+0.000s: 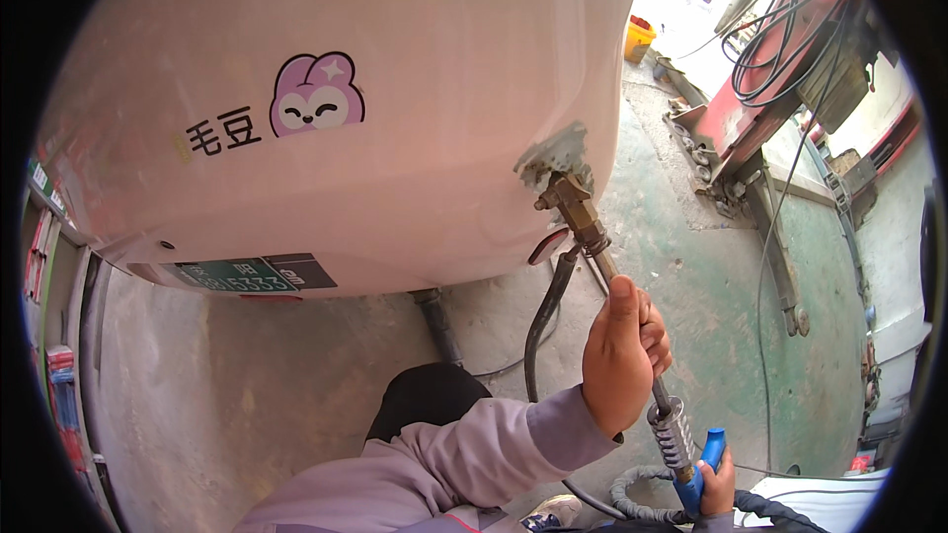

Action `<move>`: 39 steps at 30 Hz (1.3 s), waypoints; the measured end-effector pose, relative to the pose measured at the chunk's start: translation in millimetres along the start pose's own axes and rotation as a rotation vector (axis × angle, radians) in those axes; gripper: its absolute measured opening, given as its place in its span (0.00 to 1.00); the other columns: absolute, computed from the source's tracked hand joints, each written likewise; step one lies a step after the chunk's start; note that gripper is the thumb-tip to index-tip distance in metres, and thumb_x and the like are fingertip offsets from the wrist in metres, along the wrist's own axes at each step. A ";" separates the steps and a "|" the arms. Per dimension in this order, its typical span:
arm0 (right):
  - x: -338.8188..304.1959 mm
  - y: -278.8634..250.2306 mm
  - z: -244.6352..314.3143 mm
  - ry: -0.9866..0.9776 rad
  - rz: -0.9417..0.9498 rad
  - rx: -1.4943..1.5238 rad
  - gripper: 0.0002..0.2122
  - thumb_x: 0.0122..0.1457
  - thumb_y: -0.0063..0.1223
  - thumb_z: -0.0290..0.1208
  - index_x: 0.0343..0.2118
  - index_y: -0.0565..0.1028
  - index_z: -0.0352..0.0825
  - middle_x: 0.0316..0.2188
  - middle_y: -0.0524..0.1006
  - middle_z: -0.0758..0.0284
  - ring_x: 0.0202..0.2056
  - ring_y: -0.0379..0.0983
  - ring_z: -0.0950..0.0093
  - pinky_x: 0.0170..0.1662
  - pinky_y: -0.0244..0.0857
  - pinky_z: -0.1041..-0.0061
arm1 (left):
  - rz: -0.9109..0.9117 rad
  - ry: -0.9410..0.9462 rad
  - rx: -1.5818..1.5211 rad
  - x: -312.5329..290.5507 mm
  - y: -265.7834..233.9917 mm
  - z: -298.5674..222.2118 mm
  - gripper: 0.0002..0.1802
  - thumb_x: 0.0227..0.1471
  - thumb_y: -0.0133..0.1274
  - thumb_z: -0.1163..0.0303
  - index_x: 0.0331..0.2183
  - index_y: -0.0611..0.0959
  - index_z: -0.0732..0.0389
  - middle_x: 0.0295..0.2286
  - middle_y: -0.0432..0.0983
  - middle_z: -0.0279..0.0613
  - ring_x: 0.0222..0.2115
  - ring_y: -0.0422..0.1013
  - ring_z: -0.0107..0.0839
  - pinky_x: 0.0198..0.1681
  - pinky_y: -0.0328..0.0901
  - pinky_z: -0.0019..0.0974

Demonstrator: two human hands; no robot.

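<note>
A long dent puller [578, 212] with a brass-coloured head, a metal rod, a coil spring [671, 439] and a blue handle [709, 454] slants from the pink car's rear corner toward me. Its head meets a scraped, bare grey patch [561, 150] on the pink car body [425, 118]. Around the rod, just below the head, my left hand [624, 355] is closed with the thumb laid along it. My right hand [719, 489], lower down, grips the blue handle. A black cable [546, 321] hangs from the head and loops downward.
A red lift post [755, 69] with coiled cables and a metal lift arm [778, 257] stands at right. Beyond the car is a yellow bucket [640, 39]. A grey-sheathed hose [637, 482] lies near my shoe [553, 511]. Shelving [49, 266] lines the left edge.
</note>
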State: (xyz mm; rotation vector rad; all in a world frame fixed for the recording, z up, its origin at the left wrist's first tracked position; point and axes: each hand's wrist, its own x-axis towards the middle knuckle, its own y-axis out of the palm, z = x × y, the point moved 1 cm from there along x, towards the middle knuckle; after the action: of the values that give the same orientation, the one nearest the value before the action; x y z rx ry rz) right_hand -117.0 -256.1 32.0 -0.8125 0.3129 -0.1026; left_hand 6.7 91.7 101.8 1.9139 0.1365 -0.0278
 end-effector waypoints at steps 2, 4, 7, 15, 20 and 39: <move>-0.2 -0.7 2.5 -0.004 -0.018 -0.045 0.43 0.50 0.58 0.44 0.61 0.54 0.15 0.56 0.65 0.41 0.59 0.62 0.57 0.62 0.52 0.68 | -0.001 0.021 0.017 0.9 1.0 -3.7 0.26 0.63 0.36 0.40 0.27 0.62 0.53 0.18 0.55 0.29 0.16 0.53 0.21 0.19 0.53 0.28; -1.6 0.7 9.0 -0.023 -0.021 -0.053 0.43 0.50 0.58 0.44 0.61 0.54 0.15 0.55 0.66 0.41 0.57 0.64 0.57 0.61 0.53 0.68 | -0.030 0.017 0.024 0.9 1.6 -6.0 0.26 0.63 0.36 0.41 0.27 0.62 0.53 0.18 0.55 0.29 0.16 0.53 0.21 0.19 0.53 0.28; -3.9 -0.6 19.5 0.005 0.032 -0.019 0.42 0.51 0.57 0.43 0.60 0.54 0.15 0.53 0.67 0.42 0.55 0.66 0.58 0.59 0.56 0.68 | -0.037 0.015 0.019 -0.5 1.4 -6.2 0.26 0.64 0.36 0.41 0.27 0.63 0.53 0.18 0.55 0.29 0.16 0.53 0.21 0.20 0.53 0.28; -5.5 -1.7 11.8 -0.011 0.055 -0.048 0.40 0.52 0.56 0.42 0.59 0.55 0.14 0.51 0.69 0.41 0.50 0.69 0.55 0.55 0.61 0.67 | -0.019 -0.005 0.013 0.5 -0.1 -10.2 0.26 0.63 0.36 0.41 0.27 0.63 0.53 0.17 0.55 0.29 0.15 0.53 0.21 0.20 0.54 0.29; -9.9 -10.8 10.5 0.028 0.048 -0.105 0.41 0.52 0.55 0.43 0.59 0.55 0.12 0.51 0.68 0.37 0.51 0.69 0.50 0.56 0.60 0.67 | 0.005 0.008 -0.008 -0.8 0.2 -10.8 0.27 0.63 0.37 0.40 0.27 0.64 0.54 0.17 0.58 0.31 0.16 0.56 0.25 0.21 0.57 0.32; -7.9 -12.6 24.5 0.016 0.034 -0.067 0.43 0.50 0.57 0.45 0.60 0.55 0.14 0.51 0.69 0.40 0.51 0.69 0.56 0.56 0.59 0.68 | 0.103 -0.139 0.024 3.6 -21.1 23.0 0.27 0.64 0.41 0.52 0.20 0.71 0.61 0.14 0.71 0.47 0.18 0.72 0.36 0.27 0.69 0.39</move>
State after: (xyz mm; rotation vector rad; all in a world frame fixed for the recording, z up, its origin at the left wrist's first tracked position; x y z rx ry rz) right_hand -116.4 -246.0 58.8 -0.8730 0.3463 -0.0675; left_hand 9.1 77.5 73.9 1.9336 -0.0565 -0.0937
